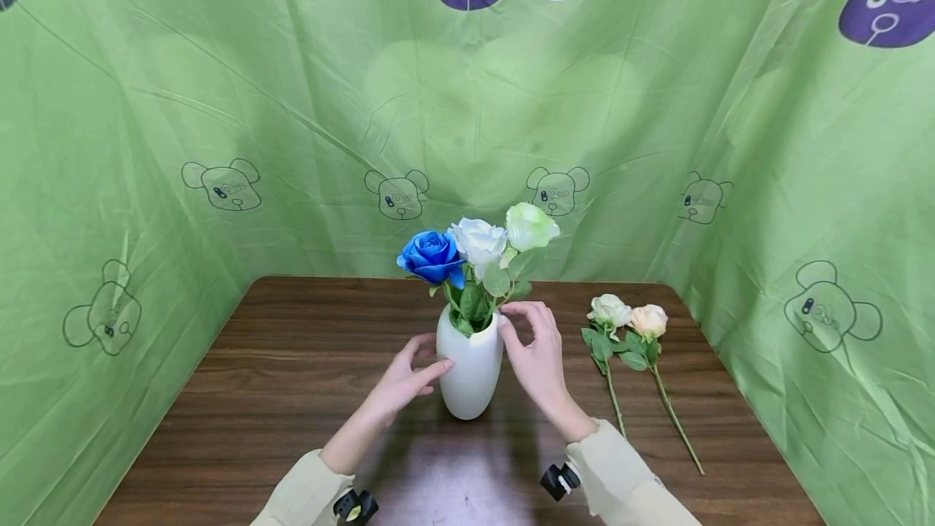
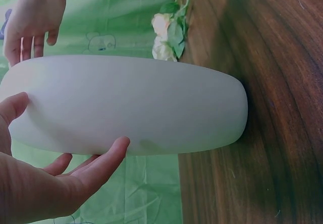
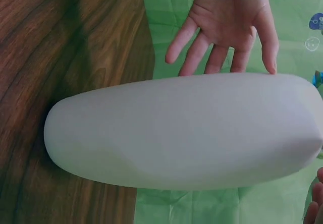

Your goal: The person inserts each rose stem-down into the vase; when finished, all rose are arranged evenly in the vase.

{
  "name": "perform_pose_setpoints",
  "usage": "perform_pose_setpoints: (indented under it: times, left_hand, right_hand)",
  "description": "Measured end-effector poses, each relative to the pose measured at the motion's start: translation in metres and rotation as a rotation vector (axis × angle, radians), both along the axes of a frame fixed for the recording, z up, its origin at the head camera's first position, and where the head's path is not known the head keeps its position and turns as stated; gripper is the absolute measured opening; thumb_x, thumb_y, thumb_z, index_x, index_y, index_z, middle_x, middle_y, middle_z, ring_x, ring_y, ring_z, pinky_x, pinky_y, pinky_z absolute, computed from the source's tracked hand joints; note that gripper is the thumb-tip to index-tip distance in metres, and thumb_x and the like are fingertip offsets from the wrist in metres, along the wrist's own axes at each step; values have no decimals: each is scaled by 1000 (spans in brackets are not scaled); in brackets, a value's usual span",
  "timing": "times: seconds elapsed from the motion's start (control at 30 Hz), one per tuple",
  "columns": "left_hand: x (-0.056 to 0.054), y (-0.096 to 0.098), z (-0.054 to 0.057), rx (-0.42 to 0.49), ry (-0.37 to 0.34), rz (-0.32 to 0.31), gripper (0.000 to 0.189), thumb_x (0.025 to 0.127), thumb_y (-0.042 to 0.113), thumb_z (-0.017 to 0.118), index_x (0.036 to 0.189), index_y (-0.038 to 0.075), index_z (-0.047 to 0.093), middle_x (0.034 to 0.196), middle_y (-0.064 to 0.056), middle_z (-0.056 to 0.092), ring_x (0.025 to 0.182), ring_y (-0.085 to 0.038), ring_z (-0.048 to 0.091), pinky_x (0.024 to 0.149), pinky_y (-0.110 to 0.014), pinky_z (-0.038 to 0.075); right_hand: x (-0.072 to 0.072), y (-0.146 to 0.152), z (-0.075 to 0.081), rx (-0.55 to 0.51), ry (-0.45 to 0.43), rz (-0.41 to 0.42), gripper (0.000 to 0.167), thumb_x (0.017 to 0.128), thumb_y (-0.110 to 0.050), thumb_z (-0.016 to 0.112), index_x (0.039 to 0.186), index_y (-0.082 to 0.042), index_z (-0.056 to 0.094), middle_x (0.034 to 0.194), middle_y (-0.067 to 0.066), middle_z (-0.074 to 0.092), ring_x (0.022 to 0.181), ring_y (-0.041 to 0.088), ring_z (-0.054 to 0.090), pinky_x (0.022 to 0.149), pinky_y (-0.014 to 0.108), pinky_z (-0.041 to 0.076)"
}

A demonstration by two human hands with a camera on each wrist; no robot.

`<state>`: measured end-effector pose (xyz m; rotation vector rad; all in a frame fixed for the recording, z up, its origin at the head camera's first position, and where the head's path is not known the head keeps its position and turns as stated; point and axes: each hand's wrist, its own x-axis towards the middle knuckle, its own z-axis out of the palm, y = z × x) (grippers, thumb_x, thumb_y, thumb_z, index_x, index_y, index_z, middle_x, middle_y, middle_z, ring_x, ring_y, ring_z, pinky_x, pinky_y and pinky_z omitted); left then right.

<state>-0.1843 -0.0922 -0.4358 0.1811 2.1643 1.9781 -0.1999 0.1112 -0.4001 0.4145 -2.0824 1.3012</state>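
A white vase (image 1: 470, 380) stands upright on the wooden table and fills much of both wrist views. In it are a blue rose (image 1: 431, 256), a white rose (image 1: 478, 242) and a pale green-white rose (image 1: 532, 226), their green leaves (image 1: 475, 301) bunched above the opening. My left hand (image 1: 404, 374) touches the vase's left side, its thumb toward the front; the right wrist view shows its fingers (image 3: 197, 52) spread and fairly straight. My right hand (image 1: 536, 350) has its fingertips at the right of the rim. In the left wrist view its fingers (image 2: 38, 45) reach the vase's upper part.
To the right on the table (image 1: 292, 347) lie two more stemmed roses, a cream one (image 1: 609, 311) and a peach one (image 1: 648, 321). Green printed cloth (image 1: 314, 104) hangs behind and at both sides. Each sleeve carries a black wrist device (image 1: 559, 481).
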Motion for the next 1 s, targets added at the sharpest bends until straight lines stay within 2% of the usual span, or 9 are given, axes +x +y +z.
perform_pose_setpoints:
  times: [0.2,0.33,0.53,0.6,0.67,0.87,1.0]
  left_hand:
    - [0,1,0,2,0,6,59,81,30,64,128,6,37,122,-18,44,95,-29,54,72,-41,47]
    - [0,1,-1,2,-4,10,58,81,30,64,128,7,38,122,-17,44,95,-29,55,72,-41,47]
    - [0,1,0,4,6,12,56,81,28,64,127,6,39,121,-18,45,94,-28,55,72,-41,47]
    - [0,1,0,8,4,15,55,81,26,64,127,6,39,121,-17,45,93,-28,55,71,-40,47]
    - [0,2,1,8,7,15,55,82,26,64,127,5,39,121,-18,45,93,-28,55,71,-40,47]
    - [1,1,2,11,8,15,56,82,26,63,128,5,38,122,-18,44,94,-28,55,71,-40,47]
    - [1,2,2,13,6,14,56,82,26,63,128,5,38,122,-18,44,94,-28,55,71,-40,47]
  right_hand:
    - [-11,3,12,-146,-59,-31,18,82,-22,64,97,-11,63,84,1,54,69,13,48,59,25,41]
    - [-19,1,20,-218,-108,-17,17,80,-22,66,89,-7,68,78,4,53,63,15,46,55,22,38]
    - [-2,-8,43,-279,-180,8,10,79,-2,65,82,7,66,72,14,51,63,16,43,55,19,35]
    - [2,-9,47,-280,-192,5,10,79,-1,65,82,8,65,72,15,50,63,14,42,56,19,34]
    - [0,-8,44,-285,-200,10,10,78,-1,65,82,8,65,72,15,50,64,15,42,56,19,34]
    - [-16,0,22,-277,-211,16,11,78,-12,68,81,-1,68,72,8,53,66,16,46,58,21,37]
    - [-15,-2,17,-248,-228,25,13,78,-18,69,80,-5,69,72,3,53,67,15,47,58,24,38]
